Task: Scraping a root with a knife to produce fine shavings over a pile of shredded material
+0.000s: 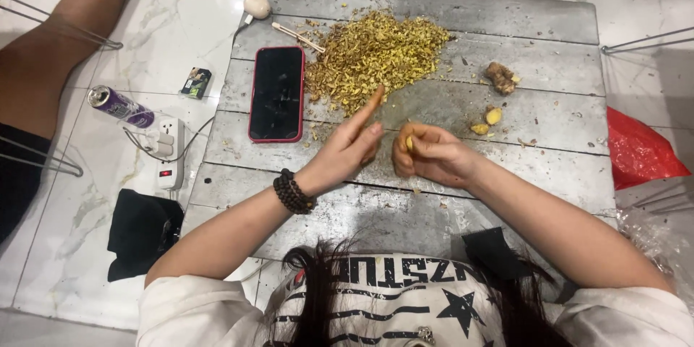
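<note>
Nearest, above the grey weathered wooden surface point(506, 166), the right hand point(428, 156) is curled around a small yellow ginger piece point(410, 143), pinched at its fingertips. The left hand point(354, 146), wearing a dark beaded bracelet point(293, 192), is loosely spread, fingers extended, touching the right. Just beyond lie two yellow peeled ginger bits point(488, 121), a red-cased black smartphone point(277, 93), and farther, a heap of yellowish ginger peelings point(376, 54).

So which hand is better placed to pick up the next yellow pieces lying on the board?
Probably the left. The right hand is nearer the loose yellow pieces, but its fingers are closed around a small yellow piece. The left hand holds nothing, fingers extended.
</note>
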